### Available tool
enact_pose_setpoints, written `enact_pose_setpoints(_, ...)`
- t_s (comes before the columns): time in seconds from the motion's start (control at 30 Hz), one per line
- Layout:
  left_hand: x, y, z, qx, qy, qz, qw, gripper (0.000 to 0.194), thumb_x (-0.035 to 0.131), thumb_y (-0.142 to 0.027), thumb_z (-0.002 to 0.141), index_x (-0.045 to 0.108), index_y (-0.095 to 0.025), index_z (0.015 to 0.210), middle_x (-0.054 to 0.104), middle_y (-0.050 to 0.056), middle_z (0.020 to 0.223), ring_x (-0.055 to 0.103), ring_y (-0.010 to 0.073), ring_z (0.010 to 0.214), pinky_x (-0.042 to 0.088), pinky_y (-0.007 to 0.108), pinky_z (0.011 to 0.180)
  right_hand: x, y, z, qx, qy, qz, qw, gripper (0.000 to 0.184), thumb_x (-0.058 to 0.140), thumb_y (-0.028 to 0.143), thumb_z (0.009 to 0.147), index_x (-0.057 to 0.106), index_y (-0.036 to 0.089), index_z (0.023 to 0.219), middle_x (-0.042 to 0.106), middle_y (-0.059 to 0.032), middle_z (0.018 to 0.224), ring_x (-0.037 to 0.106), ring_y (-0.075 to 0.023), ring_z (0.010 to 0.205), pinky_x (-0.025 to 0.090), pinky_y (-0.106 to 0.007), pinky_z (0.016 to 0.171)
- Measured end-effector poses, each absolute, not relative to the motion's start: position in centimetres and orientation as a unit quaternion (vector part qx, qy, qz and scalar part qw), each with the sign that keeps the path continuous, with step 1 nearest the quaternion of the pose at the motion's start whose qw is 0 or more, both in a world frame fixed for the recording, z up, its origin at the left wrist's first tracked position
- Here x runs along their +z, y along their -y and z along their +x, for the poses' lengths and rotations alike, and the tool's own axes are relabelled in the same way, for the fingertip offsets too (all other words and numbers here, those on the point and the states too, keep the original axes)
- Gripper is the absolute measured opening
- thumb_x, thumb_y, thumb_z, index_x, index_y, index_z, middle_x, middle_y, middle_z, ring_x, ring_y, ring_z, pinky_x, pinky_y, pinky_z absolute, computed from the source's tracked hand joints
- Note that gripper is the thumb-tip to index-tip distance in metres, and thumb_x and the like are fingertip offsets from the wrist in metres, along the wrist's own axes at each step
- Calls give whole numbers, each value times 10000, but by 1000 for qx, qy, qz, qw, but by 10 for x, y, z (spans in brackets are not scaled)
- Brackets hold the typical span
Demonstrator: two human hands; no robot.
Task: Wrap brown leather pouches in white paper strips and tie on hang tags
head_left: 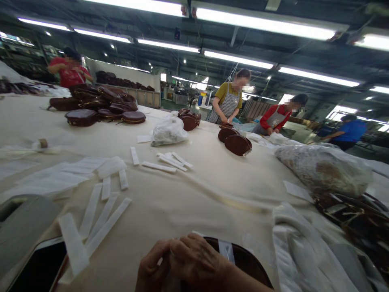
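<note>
My left hand (155, 261) and my right hand (194, 257) are close together at the bottom middle, over the table's near side. Both have their fingers curled in. A small white bit shows at the left fingers, but what either hand grips is hidden. Under my right hand and forearm lies a dark brown round bag (253, 263), partly covered by them. A clear shiny strip (226, 250) runs across its upper edge.
White paper strips (96, 209) and a phone (39, 267) lie on the left. Brown round bags (238, 144) stand farther back, with a large pile (94, 103) at back left. Plastic-wrapped goods (325, 170) and clear plastic (294, 247) sit right. Several people work beyond.
</note>
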State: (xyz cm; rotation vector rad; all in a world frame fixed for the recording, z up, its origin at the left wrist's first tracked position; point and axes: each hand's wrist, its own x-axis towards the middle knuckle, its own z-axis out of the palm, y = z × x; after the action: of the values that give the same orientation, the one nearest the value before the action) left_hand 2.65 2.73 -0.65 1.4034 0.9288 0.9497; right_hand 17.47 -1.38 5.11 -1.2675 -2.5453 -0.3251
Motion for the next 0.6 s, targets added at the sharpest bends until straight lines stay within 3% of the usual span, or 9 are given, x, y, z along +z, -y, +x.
enact_pose_setpoints(0.2, 9, -30, 31, 379, -371, 638, 558, 103, 676, -315, 646, 728, -232, 676, 629, 59, 635, 548, 204, 651, 454, 256, 662, 63, 18, 179, -113, 884, -444, 94, 182, 470, 87, 874, 495, 191, 728, 542, -16, 759, 477, -149, 658, 351, -293, 574)
enact_pose_setpoints(0.37, 7, -24, 30, 392, -404, 637, 526, 203, 694, -281, 674, 717, -225, 868, 664, 51, 731, 586, 188, 666, 464, 255, 677, 53, 22, 204, -67, 866, -481, 120, 182, 446, 112, 901, 541, 176, 760, 572, -40, 811, 502, -148, 681, 381, -293, 642)
enact_pose_setpoints(0.5, 4, -21, 19, 430, -489, 562, 510, 237, 710, -313, 664, 682, -203, 872, 685, 23, 778, 621, 189, 714, 486, 258, 716, 47, 31, 233, 103, 770, -603, 183, 124, 478, 233, 903, 581, 164, 906, 608, -86, 958, 556, -174, 829, 420, -326, 772)
enact_pose_setpoints(0.6, 8, -31, 5, 487, -539, 486, 486, 318, 730, -367, 620, 664, -182, 870, 689, 18, 820, 627, 193, 762, 499, 266, 749, 46, 40, 259, 291, 628, -699, 179, 330, 503, 356, 875, 538, 159, 1136, 592, -121, 1106, 541, -222, 1000, 391, -378, 886)
